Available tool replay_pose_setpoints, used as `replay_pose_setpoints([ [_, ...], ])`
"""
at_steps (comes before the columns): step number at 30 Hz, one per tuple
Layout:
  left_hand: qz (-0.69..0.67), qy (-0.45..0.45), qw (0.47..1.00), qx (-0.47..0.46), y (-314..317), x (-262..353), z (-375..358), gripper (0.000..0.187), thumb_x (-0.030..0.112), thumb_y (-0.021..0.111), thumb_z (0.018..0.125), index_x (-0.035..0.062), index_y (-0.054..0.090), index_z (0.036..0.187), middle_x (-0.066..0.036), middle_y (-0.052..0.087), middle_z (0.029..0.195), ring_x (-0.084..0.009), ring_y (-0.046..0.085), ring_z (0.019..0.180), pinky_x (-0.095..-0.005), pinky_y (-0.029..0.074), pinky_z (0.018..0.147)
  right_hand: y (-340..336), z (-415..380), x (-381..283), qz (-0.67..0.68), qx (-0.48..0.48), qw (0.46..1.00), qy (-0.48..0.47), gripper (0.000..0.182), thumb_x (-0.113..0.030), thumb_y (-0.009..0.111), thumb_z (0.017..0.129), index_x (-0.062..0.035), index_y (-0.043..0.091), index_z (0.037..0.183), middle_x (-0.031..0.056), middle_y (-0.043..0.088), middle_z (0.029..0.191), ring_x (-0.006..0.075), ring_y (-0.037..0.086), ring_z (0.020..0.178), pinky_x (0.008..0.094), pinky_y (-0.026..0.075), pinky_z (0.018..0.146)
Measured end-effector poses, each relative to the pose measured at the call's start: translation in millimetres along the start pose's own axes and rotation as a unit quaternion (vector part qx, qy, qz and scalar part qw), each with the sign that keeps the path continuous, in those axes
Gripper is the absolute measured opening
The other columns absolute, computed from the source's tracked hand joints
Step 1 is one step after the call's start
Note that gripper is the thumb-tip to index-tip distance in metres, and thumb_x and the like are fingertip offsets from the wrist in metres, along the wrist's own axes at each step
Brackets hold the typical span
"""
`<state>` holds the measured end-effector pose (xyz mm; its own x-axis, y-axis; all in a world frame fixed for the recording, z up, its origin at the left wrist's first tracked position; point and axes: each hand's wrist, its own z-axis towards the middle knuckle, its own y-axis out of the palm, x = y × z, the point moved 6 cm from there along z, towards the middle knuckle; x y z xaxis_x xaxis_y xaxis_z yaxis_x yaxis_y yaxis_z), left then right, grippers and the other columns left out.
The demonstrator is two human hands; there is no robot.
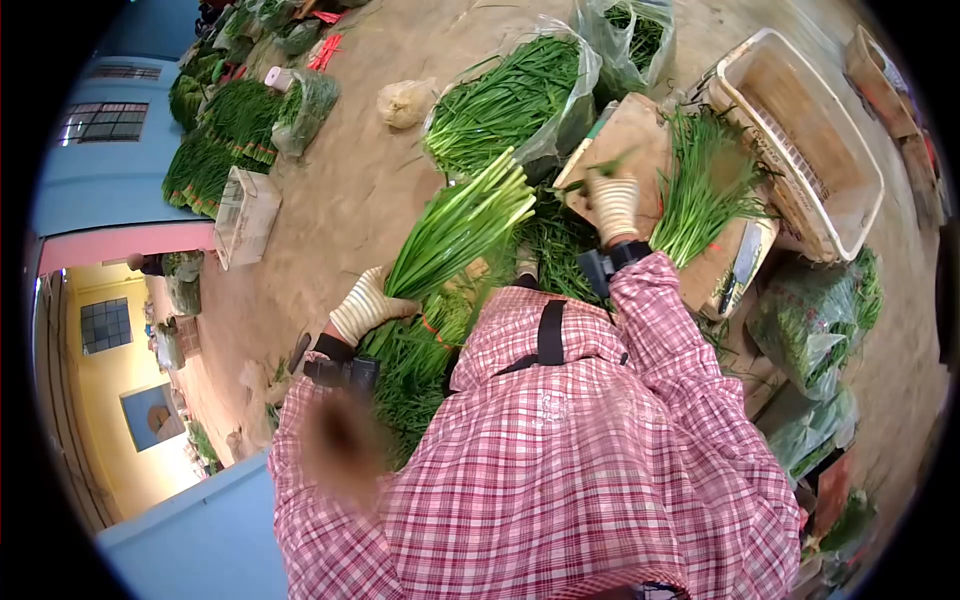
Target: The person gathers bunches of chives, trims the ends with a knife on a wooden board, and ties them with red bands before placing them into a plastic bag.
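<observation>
Two hands, well apart: the striped-gloved left hand (372, 308) is clamping on greens; the striped-gloved right hand (612, 205) is hovering by the board, blur hiding whether it is closing on the thin loose green blades (615, 161) beside it.
Greens in work: the person is, it seems, tidying one handful, the left hand steadying while the right is picking strays away.
Next move: probably calling for a firm left grip, with the right hand coming free of scraps before it is touching the stems again.
Tied heap: dark green leaves (405, 405) are lying below the left hand, close to the body.
Held bunch: the long green bunch with pale stem ends (455, 235) is slanting up from the left hand, its stems pointing toward the board's left edge, short of the right hand.
Board: the flat brown board with whitish edges (630, 135) is carrying a loose green pile (695, 195) right of the right hand; a dark-bladed knife (742, 262) is resting near its lower right corner.
Beyond: a clear plastic bag of greens (520, 95) is standing past the board's upper left edge.
</observation>
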<state>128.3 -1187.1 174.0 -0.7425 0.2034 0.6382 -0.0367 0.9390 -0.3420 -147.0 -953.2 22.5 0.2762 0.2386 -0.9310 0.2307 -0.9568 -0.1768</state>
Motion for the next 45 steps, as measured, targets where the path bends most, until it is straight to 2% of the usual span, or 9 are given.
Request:
replay_pose_setpoints([
  [5,-0.018,0.022,0.999,0.021,-11.1,-0.1,-4.7,0.054,0.0,0.074,0.07,-0.0022,0.055,0.121,-0.004,0.066,0.089,-0.0099,0.059,0.068,-0.0265,0.051,0.061,12.6,-17.1,-38.2,0.042,-0.111,0.991,-0.058,0.024,-0.015,0.063,0.083,0.0051,0.062,0.096,0.0173,0.066,0.076,0.022,0.062,0.059,0.0358,0.052,0.053],
  [13,0.049,0.002,0.999,-0.01,-14.9,3.1,4.5,0.054,-0.001,0.073,0.07,-0.0033,0.055,0.121,-0.003,0.065,0.091,-0.0101,0.059,0.072,-0.0267,0.051,0.063,69.7,-34.8,-60.2,-0.445,-0.247,0.829,-0.232,0.035,-0.03,0.063,0.081,-0.0047,0.065,0.104,0.0194,0.068,0.091,0.0353,0.066,0.087,0.0425,0.053,0.078],
  [17,0.072,-0.027,0.997,0.007,-22.3,-2.8,-3.6,0.054,-0.001,0.072,0.071,-0.0035,0.055,0.122,-0.002,0.065,0.091,-0.0083,0.058,0.074,-0.0255,0.05,0.065,73.0,4.1,-2.0,-0.176,-0.224,0.953,-0.099,0.031,-0.028,0.068,0.078,-0.0024,0.067,0.096,0.0122,0.067,0.071,0.0218,0.064,0.061,0.0366,0.049,0.057],
  [20,0.088,-0.014,0.996,-0.005,-15.2,0.1,0.5,0.054,-0.001,0.073,0.071,-0.0031,0.055,0.122,-0.003,0.065,0.09,-0.0094,0.058,0.072,-0.0255,0.05,0.064,82.0,-36.2,-25.2,-0.181,-0.398,0.899,-0.016,0.03,-0.028,0.07,0.079,-0.0006,0.069,0.09,0.0055,0.061,0.06,0.0141,0.054,0.05,0.0299,0.04,0.046],
  [25,0.035,-0.04,0.998,-0.015,-18.3,-8.4,-1.9,0.052,0.001,0.074,0.07,-0.0033,0.056,0.118,-0.003,0.065,0.089,-0.0099,0.059,0.072,-0.0263,0.051,0.063,64.3,-2.8,19.1,-0.101,-0.195,0.976,0.005,0.035,-0.027,0.069,0.083,0.0023,0.066,0.1,0.0099,0.063,0.061,0.0189,0.06,0.053,0.0358,0.049,0.053],
  [32,0.079,-0.034,0.995,-0.048,-15.8,-13.3,10.4,0.055,0.001,0.074,0.072,-0.0026,0.052,0.122,-0.006,0.064,0.082,-0.0111,0.059,0.062,-0.0273,0.051,0.056,116.0,-76.7,-46.9,-0.431,-0.328,0.722,-0.431,0.019,-0.015,0.062,0.078,-0.0042,0.056,0.093,0.0173,0.062,0.066,0.0358,0.063,0.063,0.044,0.049,0.053],
  [38,0.097,-0.001,0.995,-0.03,-34.6,-16.2,-1.9,0.064,0.0,0.074,0.069,-0.0052,0.049,0.128,-0.004,0.067,0.09,-0.0122,0.061,0.075,-0.0287,0.053,0.068,88.8,-11.3,-6.5,-0.424,-0.179,0.839,-0.291,0.02,-0.024,0.06,0.08,-0.0046,0.056,0.085,0.0209,0.064,0.074,0.0393,0.065,0.072,0.0502,0.05,0.062],
  [43,0.482,0.111,0.852,0.172,-55.3,3.0,-13.3,0.07,0.002,0.068,0.07,0.0273,0.051,0.133,-0.014,0.067,0.094,-0.0347,0.065,0.076,-0.0378,0.052,0.064,65.3,-4.2,18.0,-0.605,-0.322,0.725,-0.07,0.033,-0.018,0.067,0.078,-0.0075,0.066,0.11,0.0186,0.065,0.112,0.0362,0.064,0.098,0.0435,0.052,0.084],
  [45,0.579,0.113,0.786,0.185,-47.8,18.0,-13.2,0.068,0.003,0.066,0.072,0.0296,0.051,0.132,-0.012,0.067,0.096,-0.034,0.065,0.077,-0.0416,0.051,0.064,61.6,-8.3,-6.8,-0.498,-0.24,0.82,-0.15,0.026,-0.021,0.06,0.086,-0.0128,0.068,0.109,0.0137,0.066,0.111,0.032,0.064,0.099,0.0414,0.052,0.082],
])
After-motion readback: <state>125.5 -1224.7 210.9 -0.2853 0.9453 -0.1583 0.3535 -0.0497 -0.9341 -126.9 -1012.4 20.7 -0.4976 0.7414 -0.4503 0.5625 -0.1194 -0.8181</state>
